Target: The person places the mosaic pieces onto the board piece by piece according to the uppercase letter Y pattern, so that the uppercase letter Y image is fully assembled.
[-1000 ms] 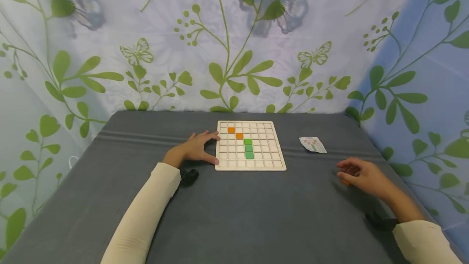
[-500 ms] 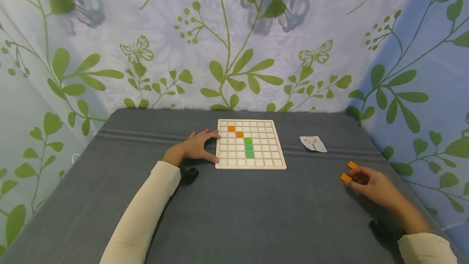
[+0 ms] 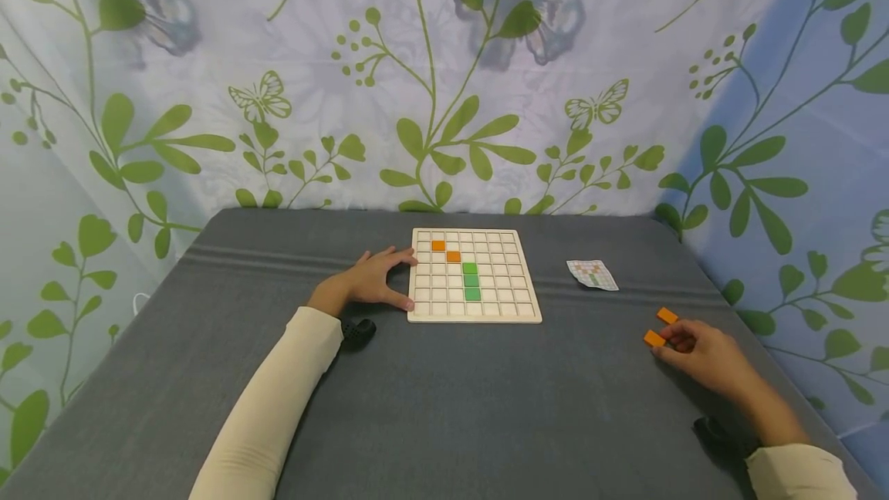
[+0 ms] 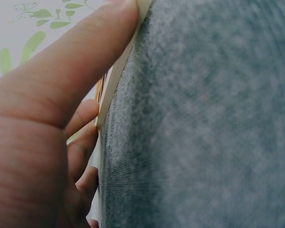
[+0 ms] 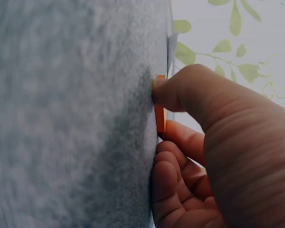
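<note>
In the head view, my left hand (image 3: 375, 280) is spread at the left side of a pale square grid board (image 3: 503, 292), its thumb and forefinger touching that edge. The left wrist view shows the thumb (image 4: 85, 61) against the board's thin side (image 4: 115, 83). Two orange tiles (image 3: 438, 246) step diagonally down the grid, above a column of three green tiles (image 3: 471, 281). At the right, my right hand (image 3: 711, 357) pinches an orange tile (image 3: 654, 339) on the table between thumb and forefinger, also seen in the right wrist view. A second orange tile (image 3: 667, 315) lies just beyond it.
A small paper card (image 3: 593, 275) printed with a coloured grid lies right of the board. Grey cloth (image 3: 486, 407) covers the table. A curtain with green leaves (image 3: 444, 99) hangs behind and along both sides.
My right hand has drawn back slightly toward the lower right, uncovering the two orange tiles that it mostly hid a second ago. My left hand and the board have not moved.
</note>
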Demonstrator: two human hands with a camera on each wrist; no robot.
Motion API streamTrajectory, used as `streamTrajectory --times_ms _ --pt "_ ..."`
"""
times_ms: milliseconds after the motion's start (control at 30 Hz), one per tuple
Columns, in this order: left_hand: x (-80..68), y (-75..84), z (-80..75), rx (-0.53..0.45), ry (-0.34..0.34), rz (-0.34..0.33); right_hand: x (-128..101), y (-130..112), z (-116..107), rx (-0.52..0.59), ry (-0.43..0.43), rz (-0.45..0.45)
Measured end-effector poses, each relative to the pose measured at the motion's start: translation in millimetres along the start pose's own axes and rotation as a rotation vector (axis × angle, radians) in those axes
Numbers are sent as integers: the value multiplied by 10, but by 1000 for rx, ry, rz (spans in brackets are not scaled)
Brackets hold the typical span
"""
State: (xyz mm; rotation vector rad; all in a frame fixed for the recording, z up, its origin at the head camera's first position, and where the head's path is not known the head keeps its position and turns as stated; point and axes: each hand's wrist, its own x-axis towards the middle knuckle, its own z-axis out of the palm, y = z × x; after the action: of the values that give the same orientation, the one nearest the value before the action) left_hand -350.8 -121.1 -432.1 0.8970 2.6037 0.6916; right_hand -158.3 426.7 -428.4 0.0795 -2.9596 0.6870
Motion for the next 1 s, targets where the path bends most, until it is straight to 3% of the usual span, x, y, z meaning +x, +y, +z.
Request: streamTrajectory --times_ms 700,1000 --pt "-12 -52 2 7 2 -3 19 3 8 2 39 -17" --pt "9 -45 13 9 0 5 258 -184 -8 6 -4 -85"
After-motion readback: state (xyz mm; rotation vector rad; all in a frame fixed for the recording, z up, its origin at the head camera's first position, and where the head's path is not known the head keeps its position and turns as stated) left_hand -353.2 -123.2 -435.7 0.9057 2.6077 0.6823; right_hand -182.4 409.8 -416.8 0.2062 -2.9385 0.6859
